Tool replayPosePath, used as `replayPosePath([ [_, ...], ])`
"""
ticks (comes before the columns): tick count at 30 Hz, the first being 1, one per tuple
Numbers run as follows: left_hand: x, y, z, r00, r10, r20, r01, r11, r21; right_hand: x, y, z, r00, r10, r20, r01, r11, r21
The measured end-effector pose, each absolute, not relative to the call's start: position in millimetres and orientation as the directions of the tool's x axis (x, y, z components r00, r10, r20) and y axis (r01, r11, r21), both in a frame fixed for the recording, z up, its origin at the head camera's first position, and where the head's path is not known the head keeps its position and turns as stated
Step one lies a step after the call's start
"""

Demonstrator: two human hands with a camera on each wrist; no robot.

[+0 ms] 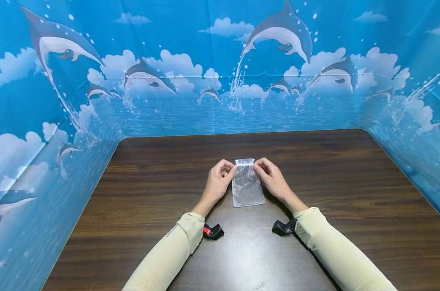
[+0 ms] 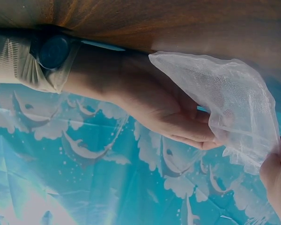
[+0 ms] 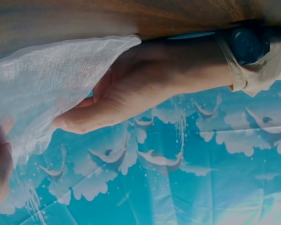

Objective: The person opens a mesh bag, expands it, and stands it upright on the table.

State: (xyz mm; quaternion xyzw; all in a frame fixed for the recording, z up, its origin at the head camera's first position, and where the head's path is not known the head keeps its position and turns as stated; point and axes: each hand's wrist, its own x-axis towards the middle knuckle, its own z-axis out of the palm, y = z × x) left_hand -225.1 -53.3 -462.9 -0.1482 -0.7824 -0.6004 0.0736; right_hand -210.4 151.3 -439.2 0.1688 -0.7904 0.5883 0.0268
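Both hands meet at the top of a small sheer organza pouch [image 1: 247, 185] that lies flat on the dark wooden table [image 1: 351, 190], its closed bottom pointing back toward the wrists. The left hand [image 1: 218, 180] pinches the pouch's left upper corner with curled fingers, at the gathered drawstring band; the right hand [image 1: 272, 176] pinches the opposite corner in the same way. Between the two hands the mouth of the pouch is stretched taut. In the left wrist view the mesh [image 2: 225, 101] drapes over the fingers of the other hand, so the fabric is partly lifted off the table near the fingertips.

The step in hand looks like working the pouch's mouth, either drawing it shut or pulling it open; which one I cannot tell. Next probably calls for an even pull from both pinches, since the mesh is thin and may bunch or slip.
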Motion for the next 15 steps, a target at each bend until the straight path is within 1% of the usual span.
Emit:
replayPosePath([
  [3,-227.6,-52.4,-468.5,-0.950,0.133,0.283,0.307,0.219,0.926,-210.6,151.4,-440.2,-0.938,-0.237,0.251,-0.306,0.237,-0.922],
  [8,-226.9,-51.8,-467.7,-0.960,0.164,0.228,0.259,0.207,0.943,-210.2,151.8,-440.2,-0.929,-0.253,0.271,-0.329,0.221,-0.918],
  [15,-226.5,-53.2,-469.5,-0.944,0.210,0.255,0.302,0.234,0.924,-208.4,152.1,-439.8,-0.942,-0.255,0.218,-0.271,0.194,-0.943],
])
